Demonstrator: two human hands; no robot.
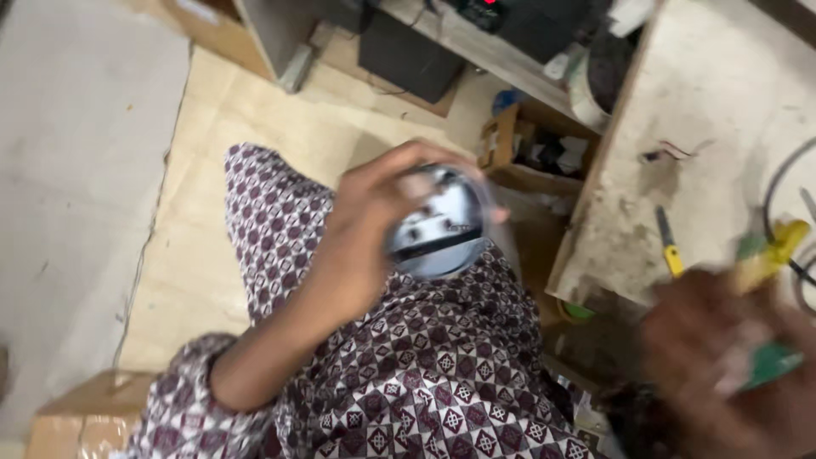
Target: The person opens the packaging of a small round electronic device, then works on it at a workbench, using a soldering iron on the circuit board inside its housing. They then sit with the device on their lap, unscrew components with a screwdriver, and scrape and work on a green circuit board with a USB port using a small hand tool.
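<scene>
Gripping a round, shiny metal-and-glass part (pixel 438 223) from above, the left hand (pixel 374 221) curls its fingers over the rim, with the thumb side toward the lap; the disc's pale face carries a dark bar across it and reflects light. The part sits above the person's patterned garment (pixel 425 365), a soft cloth printed in maroon and white diamonds, which covers the lap and knee directly beneath the part.

To the right of the part, the right hand (pixel 722 357) is badly blurred; it appears closed on a tool with a yellow and green handle (pixel 769 280), though the exact hold cannot be told. Above that hand, further right of the part, lies a worn workbench top (pixel 714 93), pale, scuffed and stained, with a straight wooden edge. On it rest a small yellow-handled tool (pixel 670 246) and a dark looping cable (pixel 786 187).

Between the part and the bench edge stands an open cardboard box (pixel 527 149) filled with small dark pieces. Left of the part and behind it, flattened tan cardboard sheets (pixel 246 110) cover the floor, meeting bare grey concrete (pixel 76 170) further left. A brown carton corner (pixel 81 421) shows low at the left.
</scene>
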